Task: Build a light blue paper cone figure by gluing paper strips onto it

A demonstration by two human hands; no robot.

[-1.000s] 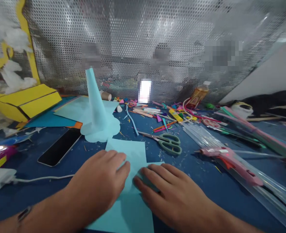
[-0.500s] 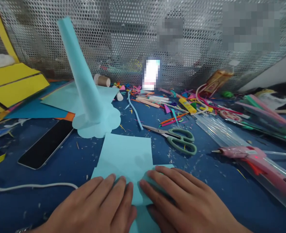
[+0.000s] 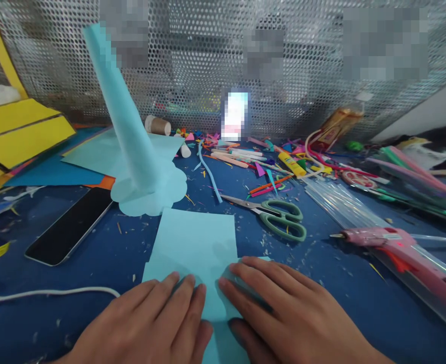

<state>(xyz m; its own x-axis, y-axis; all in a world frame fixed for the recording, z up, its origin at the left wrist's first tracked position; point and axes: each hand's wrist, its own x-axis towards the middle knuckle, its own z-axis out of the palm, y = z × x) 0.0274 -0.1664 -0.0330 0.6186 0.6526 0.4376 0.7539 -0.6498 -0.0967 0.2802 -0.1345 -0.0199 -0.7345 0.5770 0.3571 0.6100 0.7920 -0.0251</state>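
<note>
Left fingers: the left hand (image 3: 147, 323) lies palm down, fingers stretched out and close together, pressing on the near part of the paper; they grip nothing that shows
Right fingers: the right hand (image 3: 283, 308) lies flat opposite, fingers long and slightly parted, on the same paper; what the thumb's underside does, I cannot tell
Light-blue paper (image 3: 200, 237): directly under both hands at the near middle of the table; a straight-sided panel reaches out beyond the fingertips, with wider corners showing on either side and an edge crossing between the hands
Good pressing: the step looks like flattening or lining up layers; even weight from both hands should suit it best, edges squared before any firm push, strokes running outward from the middle so that the thin sheet neither skews nor creases
Flared blue paper tube (image 3: 132, 131): just beyond the panel, leaning left on its scalloped base; a careless forward slide could nudge it
Scissors (image 3: 279, 217): right of the panel, apart from it, green handles rightward
Pink glue gun (image 3: 400, 253): farther right, nozzle pointing left; best kept clear of the wrist
Black phone (image 3: 71, 227): left, on the blue table (image 3: 105, 268)
</note>
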